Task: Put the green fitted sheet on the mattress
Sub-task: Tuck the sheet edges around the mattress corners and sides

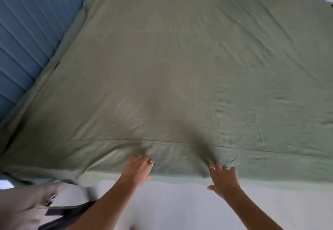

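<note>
Both hands, my left hand (139, 166) and right hand (224, 176), are pinching the green fitted sheet (180, 67) at the near edge, drawing it over the mattress (180, 184).

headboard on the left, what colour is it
Blue, with padded ribs; the headboard shows in the head view.

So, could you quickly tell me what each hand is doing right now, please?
Left hand: pinching the green fitted sheet near the mattress edge.
Right hand: also gripping the sheet, thumb spread.
</note>
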Motion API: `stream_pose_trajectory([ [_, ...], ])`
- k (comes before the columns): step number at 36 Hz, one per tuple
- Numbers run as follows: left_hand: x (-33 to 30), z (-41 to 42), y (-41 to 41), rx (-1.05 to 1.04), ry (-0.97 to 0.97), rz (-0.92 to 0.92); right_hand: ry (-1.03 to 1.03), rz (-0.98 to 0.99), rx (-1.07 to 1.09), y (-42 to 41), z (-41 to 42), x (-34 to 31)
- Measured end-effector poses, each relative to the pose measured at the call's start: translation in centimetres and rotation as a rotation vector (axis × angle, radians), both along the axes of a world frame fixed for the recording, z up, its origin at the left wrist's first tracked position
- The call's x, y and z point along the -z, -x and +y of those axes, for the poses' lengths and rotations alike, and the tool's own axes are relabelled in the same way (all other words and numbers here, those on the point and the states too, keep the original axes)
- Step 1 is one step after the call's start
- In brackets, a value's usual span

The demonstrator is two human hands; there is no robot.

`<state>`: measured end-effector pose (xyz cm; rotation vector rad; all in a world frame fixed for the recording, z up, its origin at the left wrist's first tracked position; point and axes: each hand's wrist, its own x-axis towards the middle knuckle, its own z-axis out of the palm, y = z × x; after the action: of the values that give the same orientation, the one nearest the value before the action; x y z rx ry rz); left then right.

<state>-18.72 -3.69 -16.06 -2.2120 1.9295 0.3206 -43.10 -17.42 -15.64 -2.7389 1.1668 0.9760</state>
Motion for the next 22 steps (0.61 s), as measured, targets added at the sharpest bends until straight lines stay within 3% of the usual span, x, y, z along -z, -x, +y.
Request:
stream_pose_trajectory([
  [5,2.9,-0.4,1.2,0.023,-0.017,-0.009,0.069,-0.253,-0.128,3.0,-1.6,3.2],
  [10,6.6,-0.4,0.6,0.052,0.194,-0.021,0.169,-0.622,-0.288,4.8,-3.4,6.2],
  [14,9.2,1.3,0.2,0.092,0.413,-0.039,0.242,-0.726,-0.445,6.2,-4.0,8.5],
  [19,11.7,1.8,-1.3,0.089,0.657,0.119,0.398,-0.846,-0.593,6.2,-5.0,10.2],
  [22,12.7,2.0,-1.0,0.167,0.772,0.083,0.476,-0.911,-0.653,6.3,-4.8,11.0],
])
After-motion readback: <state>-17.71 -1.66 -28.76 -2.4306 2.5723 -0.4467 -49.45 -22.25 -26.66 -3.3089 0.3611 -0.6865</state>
